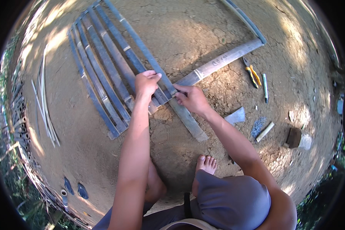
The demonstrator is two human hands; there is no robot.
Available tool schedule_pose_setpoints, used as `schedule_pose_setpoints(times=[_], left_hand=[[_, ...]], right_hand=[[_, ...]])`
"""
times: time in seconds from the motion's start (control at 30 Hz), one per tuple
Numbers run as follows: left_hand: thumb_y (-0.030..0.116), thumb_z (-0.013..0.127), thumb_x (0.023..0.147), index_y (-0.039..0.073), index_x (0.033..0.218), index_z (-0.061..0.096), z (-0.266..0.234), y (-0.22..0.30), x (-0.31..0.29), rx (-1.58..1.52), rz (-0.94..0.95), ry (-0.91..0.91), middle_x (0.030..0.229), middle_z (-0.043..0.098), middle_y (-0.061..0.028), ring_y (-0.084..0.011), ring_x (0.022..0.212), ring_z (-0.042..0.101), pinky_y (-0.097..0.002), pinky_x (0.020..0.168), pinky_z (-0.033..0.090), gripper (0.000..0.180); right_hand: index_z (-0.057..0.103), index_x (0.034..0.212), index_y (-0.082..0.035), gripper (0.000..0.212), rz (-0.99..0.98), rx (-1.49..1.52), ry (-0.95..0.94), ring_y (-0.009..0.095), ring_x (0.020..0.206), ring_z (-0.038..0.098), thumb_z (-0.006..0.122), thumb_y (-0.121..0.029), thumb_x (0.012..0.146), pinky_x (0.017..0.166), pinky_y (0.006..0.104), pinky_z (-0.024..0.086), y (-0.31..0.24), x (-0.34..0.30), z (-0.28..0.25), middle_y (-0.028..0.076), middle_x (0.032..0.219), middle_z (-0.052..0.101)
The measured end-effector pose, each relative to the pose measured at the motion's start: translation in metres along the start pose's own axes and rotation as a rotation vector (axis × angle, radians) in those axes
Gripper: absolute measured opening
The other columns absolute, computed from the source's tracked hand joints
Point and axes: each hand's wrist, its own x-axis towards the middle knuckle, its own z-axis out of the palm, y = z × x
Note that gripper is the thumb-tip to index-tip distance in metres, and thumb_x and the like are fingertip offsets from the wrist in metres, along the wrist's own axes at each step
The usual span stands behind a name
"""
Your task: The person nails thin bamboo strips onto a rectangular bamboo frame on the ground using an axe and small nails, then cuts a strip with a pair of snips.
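A row of split bamboo slats [112, 73] lies on the ground to the left, side by side. The rightmost bamboo slat [143, 46] runs from the far edge down to my hands. My left hand [146, 83] is closed with thumb and fingers on this slat's edge, a little above its near end. My right hand [193, 100] pinches the near end of the same slat. A bamboo pole [222, 61] with dark marks reaches up to the right from beside that end. Beneath it, a flat bamboo piece [188, 120] sticks out toward me.
Pliers [252, 73] with yellow-orange handles and a marker [265, 88] lie right of the pole. Nearer are a metal blade [237, 115], a pile of nails [258, 125], a short stick [265, 131] and a hammer-like block [295, 138]. Thin strips [44, 99] and sandals [82, 190] lie left.
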Motion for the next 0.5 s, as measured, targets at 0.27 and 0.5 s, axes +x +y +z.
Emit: schedule_pose_setpoints(times=[0.27, 0.5], left_hand=[[0.010, 0.083, 0.091, -0.014, 0.130, 0.065, -0.001, -0.009, 0.005, 0.041, 0.007, -0.006, 0.107, 0.078, -0.0157, -0.0103, 0.059, 0.056, -0.0254, 0.052, 0.044, 0.049], [0.018, 0.085, 0.091, -0.010, 0.128, 0.068, -0.019, -0.006, 0.005, 0.144, 0.181, 0.176, 0.106, 0.078, -0.0118, -0.0100, 0.066, 0.059, -0.0241, 0.058, 0.047, 0.049]], right_hand=[[0.071, 0.136, -0.009, 0.041, -0.236, -0.248, 0.135, 0.033, 0.083, 0.077, 0.072, -0.017, 0.095, 0.084, 0.0396, 0.062, 0.015, -0.004, 0.005, 0.021, 0.098, 0.078], [0.075, 0.125, -0.005, 0.034, -0.241, -0.056, 0.285, 0.039, 0.086, 0.075, 0.071, -0.015, 0.093, 0.081, 0.0445, 0.062, 0.000, -0.061, -0.028, 0.024, 0.099, 0.076]])
